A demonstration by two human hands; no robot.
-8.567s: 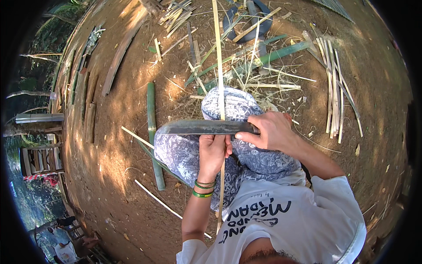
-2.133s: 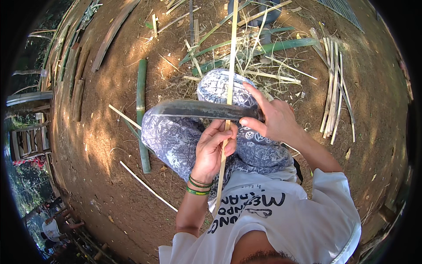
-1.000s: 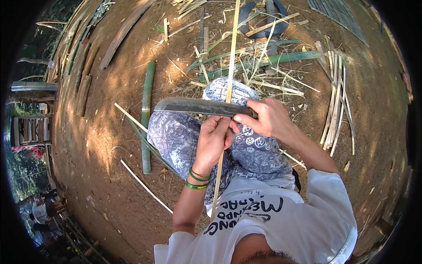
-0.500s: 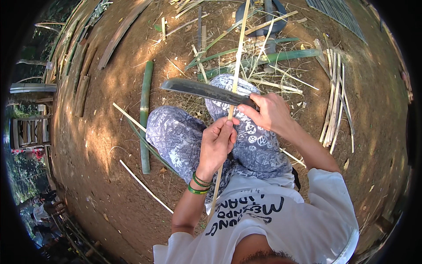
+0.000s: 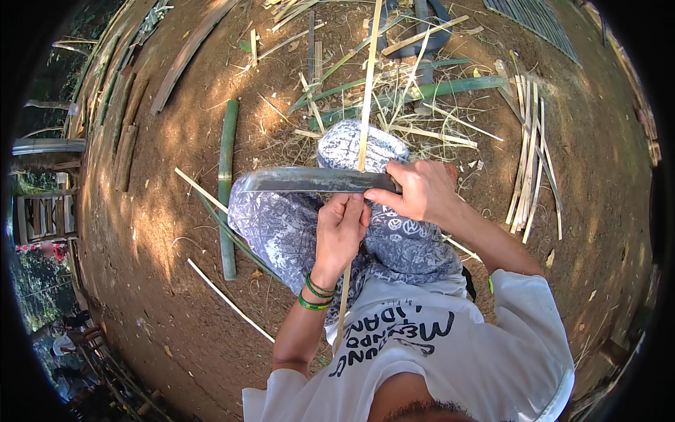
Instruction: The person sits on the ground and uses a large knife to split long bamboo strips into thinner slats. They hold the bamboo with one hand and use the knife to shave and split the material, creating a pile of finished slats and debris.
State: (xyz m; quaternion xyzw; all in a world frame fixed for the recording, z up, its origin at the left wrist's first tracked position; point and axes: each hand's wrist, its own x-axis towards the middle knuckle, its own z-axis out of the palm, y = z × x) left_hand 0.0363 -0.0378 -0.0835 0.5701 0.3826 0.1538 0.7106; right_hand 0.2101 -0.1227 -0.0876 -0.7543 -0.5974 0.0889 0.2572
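Bamboo strip (image 5: 368, 98), pale and narrow, is running from the top edge of the view down over the trousers (image 5: 278, 211) toward the white shirt (image 5: 450, 352). Of the 2 hands, the left hand (image 5: 342, 226) is closing around this strip just below the knife (image 5: 302, 180), its thumb and fingers pinching together. 2 or more green wristbands (image 5: 313, 304) are circling that wrist. The right hand (image 5: 422, 191) is gripping the knife at its handle end, the thumb pressing along the lower side and the fingers curling over the upper side; the palm is hiding most of the handle. The broad dark blade is pointing left and crossing over the strip; whether its edge is biting into it, I cannot tell.

Around the seated person, a green bamboo tube (image 5: 226, 183) is lying on the brown ground (image 5: 155, 295) to the left, and a loose bundle of strips (image 5: 527, 165) is lying to the right. Beyond the knees, a split green bamboo length (image 5: 457, 87) is resting among curly shavings (image 5: 281, 151).
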